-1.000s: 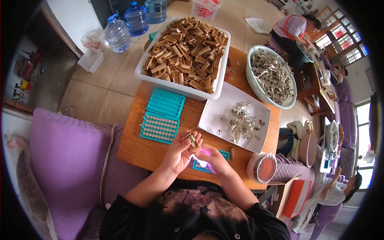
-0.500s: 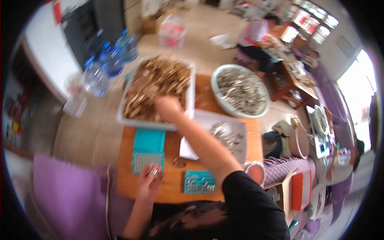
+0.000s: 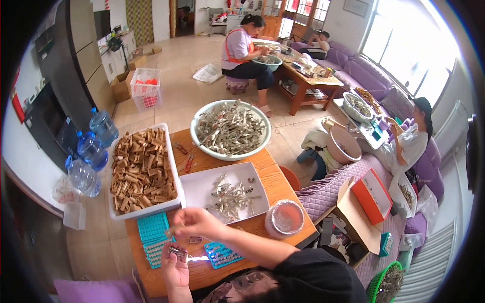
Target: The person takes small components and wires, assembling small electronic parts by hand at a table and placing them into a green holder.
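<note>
My left hand, near the table's front edge, grips a small metallic part between thumb and fingers. Just above it, my right hand is pinched on a small brownish piece, mostly hidden by the fingertips. Behind the hands stands a white tub heaped with brown casings. Beside my left hand lies a teal tray with small round pieces in its nearer part. A second teal tray, holding rows of small round silvery pieces, lies below my right forearm.
A white tray holds loose silvery parts; a basin of similar parts stands behind it. Red-handled pliers and a lined pink bucket share the wooden table. Water bottles stand left. Other people sit farther back and right.
My right hand has left the brown casings and come back toward my left hand. The view has tilted up and swung right, showing more of the room.
</note>
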